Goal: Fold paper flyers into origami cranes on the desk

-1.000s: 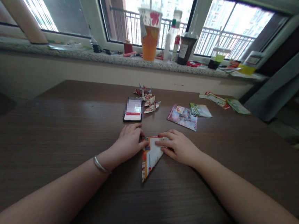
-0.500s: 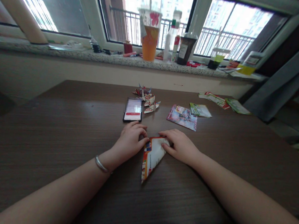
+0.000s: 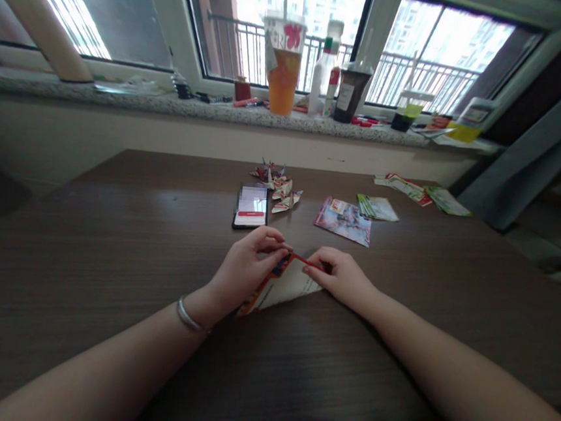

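A folded triangle of printed paper, white with orange and red edges, lies between my hands near the middle of the table. My left hand pinches its upper left corner, thumb against fingers. On the other side, my right hand grips the right corner with thumb and curled fingers. The paper's left edge runs partly behind my left hand. Just beyond my left hand lies a phone with a lit screen. Several folded paper cranes sit close to it.
A pink printed sheet and green-white paper packets lie at the right, with more paper strips behind. On the windowsill stand a large orange drink cup, a clear bottle and a dark drink cup.
The folded paper has turned, its lower point swinging left toward my left wrist, and its top edge has lifted. My left hand has shifted right and now pinches the corner.
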### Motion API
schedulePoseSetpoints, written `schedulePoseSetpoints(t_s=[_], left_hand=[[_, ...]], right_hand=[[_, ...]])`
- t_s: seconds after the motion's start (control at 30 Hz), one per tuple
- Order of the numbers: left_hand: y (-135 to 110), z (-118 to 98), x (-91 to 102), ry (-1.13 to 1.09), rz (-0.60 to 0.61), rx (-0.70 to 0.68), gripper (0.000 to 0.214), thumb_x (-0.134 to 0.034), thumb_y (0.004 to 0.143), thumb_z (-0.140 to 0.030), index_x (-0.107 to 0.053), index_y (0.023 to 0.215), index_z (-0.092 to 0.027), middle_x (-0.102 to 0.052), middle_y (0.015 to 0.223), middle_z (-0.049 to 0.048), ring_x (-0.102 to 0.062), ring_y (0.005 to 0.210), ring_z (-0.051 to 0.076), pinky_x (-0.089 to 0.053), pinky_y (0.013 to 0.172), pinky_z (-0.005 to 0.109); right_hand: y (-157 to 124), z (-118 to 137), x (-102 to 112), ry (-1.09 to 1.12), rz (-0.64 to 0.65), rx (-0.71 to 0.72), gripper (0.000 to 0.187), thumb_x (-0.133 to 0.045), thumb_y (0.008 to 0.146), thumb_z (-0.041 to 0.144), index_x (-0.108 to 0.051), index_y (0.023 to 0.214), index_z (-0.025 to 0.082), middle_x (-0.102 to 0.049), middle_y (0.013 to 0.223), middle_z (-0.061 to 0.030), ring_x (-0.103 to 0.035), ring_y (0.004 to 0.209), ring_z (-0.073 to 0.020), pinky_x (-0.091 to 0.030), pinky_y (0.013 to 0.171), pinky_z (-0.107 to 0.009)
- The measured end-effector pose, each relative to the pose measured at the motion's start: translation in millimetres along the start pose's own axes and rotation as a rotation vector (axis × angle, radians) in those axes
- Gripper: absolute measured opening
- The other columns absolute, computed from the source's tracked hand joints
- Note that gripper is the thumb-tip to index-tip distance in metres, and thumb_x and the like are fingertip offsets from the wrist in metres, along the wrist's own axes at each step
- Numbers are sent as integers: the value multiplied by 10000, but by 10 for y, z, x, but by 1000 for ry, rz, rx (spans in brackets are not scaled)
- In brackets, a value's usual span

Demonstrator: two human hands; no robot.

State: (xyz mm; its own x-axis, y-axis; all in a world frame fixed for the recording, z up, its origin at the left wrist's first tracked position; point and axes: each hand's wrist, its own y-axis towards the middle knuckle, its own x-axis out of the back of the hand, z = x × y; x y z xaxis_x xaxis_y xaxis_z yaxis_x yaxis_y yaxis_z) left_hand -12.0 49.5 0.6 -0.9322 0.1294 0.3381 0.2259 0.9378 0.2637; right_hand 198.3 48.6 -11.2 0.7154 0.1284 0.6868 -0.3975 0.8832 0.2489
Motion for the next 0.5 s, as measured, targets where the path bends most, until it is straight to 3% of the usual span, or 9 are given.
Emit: schedulePoseSetpoints(t_s=[0.1,0.2,0.33,0.5], left_hand=[[-16,-45,-43,-231,-37,66,207,-650,802,-326,-564,927,-184,-745,898,69,-697,808,192,-544,636,276],[-27,-77,-63,-259,-39,63,293,-657,800,-315,-563,1040,-177,-745,936,79,-692,760,172,-539,623,262],[-33,-41,-50,-186,-12,42,356,-606,842,-313,-545,1163,-172,-723,1027,93,-688,834,175,-546,696,281],[-56,3,-23,58,-11,-9,216,-570,871,-351,-673,947,-176,-704,842,39,-637,737,157,-506,670,271]], right_hand=[[-20,44,2,26,-49,4,96,-634,833,241,-667,762,185,-594,706,6,-514,640,-118,-391,601,-244],[-27,73,12,45,-74,20,103,-620,843,239,-667,770,184,-571,696,8,-506,637,-117,-383,595,-243],[-23,74,29,67,-94,41,100,-606,851,244,-669,797,188,-567,710,6,-514,658,-124,-389,606,-247],[-25,66,38,63,-102,86,97,-614,849,246,-671,805,182,-546,685,11,-503,638,-119,-389,598,-242]])
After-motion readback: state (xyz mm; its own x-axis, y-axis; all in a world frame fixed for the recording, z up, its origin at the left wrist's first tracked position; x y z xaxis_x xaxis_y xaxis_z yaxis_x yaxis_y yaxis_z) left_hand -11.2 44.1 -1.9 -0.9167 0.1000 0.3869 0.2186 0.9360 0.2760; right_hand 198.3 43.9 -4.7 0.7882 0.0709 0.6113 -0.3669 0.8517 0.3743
